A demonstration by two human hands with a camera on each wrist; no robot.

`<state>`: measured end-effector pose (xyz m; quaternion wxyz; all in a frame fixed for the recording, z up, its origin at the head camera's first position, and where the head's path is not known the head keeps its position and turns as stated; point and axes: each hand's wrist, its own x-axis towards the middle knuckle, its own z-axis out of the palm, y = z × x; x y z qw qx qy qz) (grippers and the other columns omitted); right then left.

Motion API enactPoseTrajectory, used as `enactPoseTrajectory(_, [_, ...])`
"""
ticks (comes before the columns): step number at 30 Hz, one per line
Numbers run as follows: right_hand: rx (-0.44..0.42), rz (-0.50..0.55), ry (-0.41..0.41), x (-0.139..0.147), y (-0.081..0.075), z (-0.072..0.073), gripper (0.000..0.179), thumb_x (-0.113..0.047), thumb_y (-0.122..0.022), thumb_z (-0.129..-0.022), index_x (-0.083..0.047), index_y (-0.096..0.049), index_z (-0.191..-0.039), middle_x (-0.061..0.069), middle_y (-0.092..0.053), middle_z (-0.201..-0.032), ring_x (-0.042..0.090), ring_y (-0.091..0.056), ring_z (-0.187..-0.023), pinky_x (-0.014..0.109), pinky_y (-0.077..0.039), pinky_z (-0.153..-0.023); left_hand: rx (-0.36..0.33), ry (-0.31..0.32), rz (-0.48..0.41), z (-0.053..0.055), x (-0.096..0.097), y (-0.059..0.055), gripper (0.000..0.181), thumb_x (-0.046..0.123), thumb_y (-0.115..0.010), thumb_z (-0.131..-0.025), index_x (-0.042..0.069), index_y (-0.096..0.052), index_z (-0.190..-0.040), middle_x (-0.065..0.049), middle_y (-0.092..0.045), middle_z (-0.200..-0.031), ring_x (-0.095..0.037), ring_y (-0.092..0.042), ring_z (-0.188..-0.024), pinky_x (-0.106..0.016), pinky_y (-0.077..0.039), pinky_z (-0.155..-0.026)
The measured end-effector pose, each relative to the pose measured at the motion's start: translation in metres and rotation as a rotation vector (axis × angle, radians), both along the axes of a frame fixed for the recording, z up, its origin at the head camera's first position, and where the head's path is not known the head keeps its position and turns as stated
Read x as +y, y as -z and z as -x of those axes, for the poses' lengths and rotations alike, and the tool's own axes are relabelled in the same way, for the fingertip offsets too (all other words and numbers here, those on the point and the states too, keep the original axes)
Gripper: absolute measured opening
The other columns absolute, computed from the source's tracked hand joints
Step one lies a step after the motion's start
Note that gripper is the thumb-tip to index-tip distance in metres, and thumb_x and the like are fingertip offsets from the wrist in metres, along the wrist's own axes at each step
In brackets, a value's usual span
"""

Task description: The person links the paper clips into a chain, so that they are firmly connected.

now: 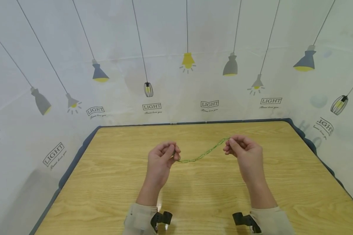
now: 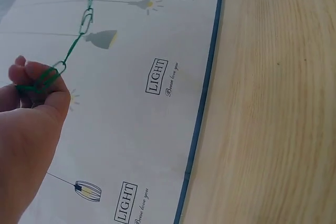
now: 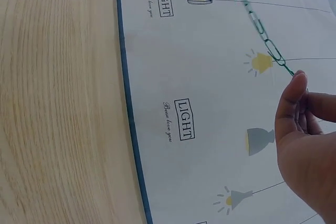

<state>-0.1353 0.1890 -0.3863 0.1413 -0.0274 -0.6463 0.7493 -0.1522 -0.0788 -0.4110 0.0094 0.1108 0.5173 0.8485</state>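
A chain of green paper clips (image 1: 206, 152) hangs in a shallow sag between my two hands, above the table. My left hand (image 1: 161, 160) pinches its left end between thumb and fingers; in the left wrist view a green paper clip (image 2: 50, 78) lies across those fingertips. The right end is pinched by my right hand (image 1: 247, 155), which is held a little higher than the left. Seen from the right wrist, the linked clips (image 3: 257, 24) run up and away from the thumb tip, and the clip at the very end is hidden in the fingers.
Below the hands lies a wood-grain table (image 1: 194, 189) with a dark blue edging (image 1: 73, 163) along its sides and back. White sheeting (image 1: 164, 36) printed with hanging lamps and the word LIGHT rises behind and at both sides. Each wrist wears a black camera mount (image 1: 164, 217).
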Motion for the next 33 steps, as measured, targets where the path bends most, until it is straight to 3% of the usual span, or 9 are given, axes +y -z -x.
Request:
enactPoseTrajectory(4, [0.005,-0.046,-0.034,-0.004,-0.002,-0.002,0.017,-0.012,-0.066,-0.106,0.004,-0.067,-0.113,-0.004,-0.075,-0.09,0.01,-0.074,-0.079,0.025,-0.065,-0.076,0.009,0.01,0.081,-0.001,0.003,-0.003,0.009,0.005,-0.054,-0.111,0.01,-0.056,-0.118,0.005,-0.074,-0.087,-0.01,-0.05,-0.066,-0.023,-0.048,-0.068])
enactPoseTrajectory(7, [0.005,-0.089,-0.065,-0.008,-0.004,-0.003,0.019,-0.011,-0.065,-0.107,0.007,-0.066,-0.114,-0.005,-0.075,-0.09,0.01,-0.074,-0.08,0.025,-0.065,-0.077,0.024,-0.023,0.169,-0.001,0.005,-0.004,0.012,0.007,-0.056,-0.11,0.004,-0.058,-0.121,0.006,-0.077,-0.09,-0.009,-0.044,-0.065,-0.023,-0.043,-0.066])
enactPoseTrajectory(11, [0.009,-0.154,-0.106,-0.011,-0.005,-0.003,0.023,-0.014,-0.065,-0.107,0.008,-0.066,-0.116,-0.005,-0.075,-0.093,0.01,-0.073,-0.082,0.025,-0.064,-0.078,0.045,-0.074,0.304,-0.003,0.006,-0.005,0.018,0.013,-0.063,-0.108,0.002,-0.069,-0.121,0.009,-0.081,-0.096,-0.007,-0.059,-0.079,-0.023,-0.048,-0.072])
enactPoseTrajectory(15, [0.025,-0.213,-0.151,-0.014,-0.005,-0.001,0.024,-0.014,-0.066,-0.107,0.008,-0.068,-0.117,-0.003,-0.074,-0.096,0.01,-0.072,-0.084,0.025,-0.064,-0.079,0.082,-0.08,0.389,-0.005,0.01,-0.005,0.019,0.016,-0.07,-0.104,0.004,-0.075,-0.118,0.008,-0.081,-0.1,-0.011,-0.069,-0.098,-0.026,-0.054,-0.079])
enactPoseTrajectory(24, [0.026,-0.247,-0.223,-0.028,-0.006,0.001,0.02,-0.009,-0.068,-0.104,0.008,-0.071,-0.112,-0.002,-0.071,-0.091,0.012,-0.071,-0.083,0.027,-0.065,-0.077,0.148,-0.062,0.409,-0.007,0.025,-0.01,0.016,0.008,-0.069,-0.103,-0.003,-0.075,-0.114,-0.015,-0.079,-0.109,-0.011,-0.072,-0.099,-0.023,-0.058,-0.087])
enactPoseTrajectory(33, [0.021,-0.28,-0.235,-0.04,-0.006,-0.003,0.018,-0.009,-0.07,-0.103,0.006,-0.074,-0.113,0.005,-0.072,-0.091,0.014,-0.071,-0.081,0.029,-0.065,-0.077,0.14,-0.061,0.425,-0.008,0.035,-0.012,0.014,0.008,-0.068,-0.104,0.0,-0.076,-0.112,-0.012,-0.078,-0.105,-0.009,-0.063,-0.087,-0.023,-0.05,-0.076])
